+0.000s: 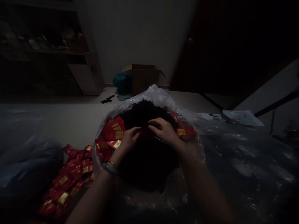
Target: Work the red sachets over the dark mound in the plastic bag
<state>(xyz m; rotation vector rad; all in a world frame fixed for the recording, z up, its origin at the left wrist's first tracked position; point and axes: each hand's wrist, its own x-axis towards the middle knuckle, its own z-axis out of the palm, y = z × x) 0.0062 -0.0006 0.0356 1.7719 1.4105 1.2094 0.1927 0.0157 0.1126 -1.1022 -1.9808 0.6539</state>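
Note:
Both hands meet over a heap of dark loose material (146, 155) inside a big clear plastic bag (163, 96). My left hand (129, 138), with a bracelet at the wrist, has its fingers pinched together on a small dark red packet (145, 130). From the other side my right hand (164, 130) grips the same packet with curled fingers. More red packets with gold labels (114, 130) lie in the bag to the left of the hands, and a few (184, 132) to the right.
A pile of red packets (70, 177) lies on the floor at the lower left, beside a bluish plastic bag (25, 161). An open cardboard box (143, 77) stands by the far wall, a shelf unit (46, 46) at the left, papers (243, 116) at the right. The room is dim.

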